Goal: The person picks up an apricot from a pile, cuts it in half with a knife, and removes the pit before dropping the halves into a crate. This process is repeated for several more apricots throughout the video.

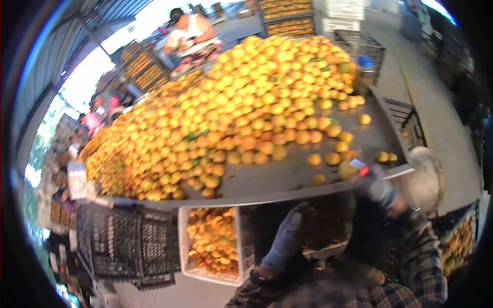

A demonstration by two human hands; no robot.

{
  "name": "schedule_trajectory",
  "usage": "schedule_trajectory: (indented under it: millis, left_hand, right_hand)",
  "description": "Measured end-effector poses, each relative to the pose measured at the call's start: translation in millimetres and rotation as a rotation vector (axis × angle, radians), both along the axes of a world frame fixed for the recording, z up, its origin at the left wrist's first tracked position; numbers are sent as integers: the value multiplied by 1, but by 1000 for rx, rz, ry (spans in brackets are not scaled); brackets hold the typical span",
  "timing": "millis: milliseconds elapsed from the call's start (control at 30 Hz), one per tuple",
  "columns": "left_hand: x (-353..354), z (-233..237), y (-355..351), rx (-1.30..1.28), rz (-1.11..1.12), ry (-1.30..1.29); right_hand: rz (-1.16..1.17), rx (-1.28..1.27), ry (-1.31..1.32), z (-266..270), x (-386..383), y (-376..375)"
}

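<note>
A large heap of yellow-orange round fruit (246,102), perhaps apricots, covers most of a metal sorting table (267,182). My left hand (285,238), in a grey-blue glove with dark fingers, is below the table's near edge with its fingers stretched out, holding nothing visible. My right hand (379,189), also gloved, reaches over the near right corner and is smeared by motion. At its fingertips is a small red and white thing (358,165) whose kind I cannot make out. Loose fruit (333,158) lies just beyond that hand.
Under the near edge stands a white crate (239,246) holding fruit. Black crates (118,244) are stacked to its left. A whitish bucket (426,174) is at the right, near another fruit-filled crate (458,246). A blue-lidded jar (365,69) stands at the far corner. Another person (192,36) is behind the heap.
</note>
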State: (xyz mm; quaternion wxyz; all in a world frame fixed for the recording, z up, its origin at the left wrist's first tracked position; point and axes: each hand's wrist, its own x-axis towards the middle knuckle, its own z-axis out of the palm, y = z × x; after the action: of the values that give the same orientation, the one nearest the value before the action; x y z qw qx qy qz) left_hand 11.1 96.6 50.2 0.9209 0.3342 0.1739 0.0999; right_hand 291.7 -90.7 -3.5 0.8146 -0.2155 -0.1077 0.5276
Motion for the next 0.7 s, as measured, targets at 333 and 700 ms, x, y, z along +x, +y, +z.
schedule_trajectory:
  millis: [333, 700]
  left_hand:
    - [6, 9, -73, -16, -185, -75]
    - [-2, 13, -92, 258, -153, -54]
  right_hand:
    - [-116, -306, -645, 58, -171, -35]
    - [-129, -610, -395, 83, -206, -91]
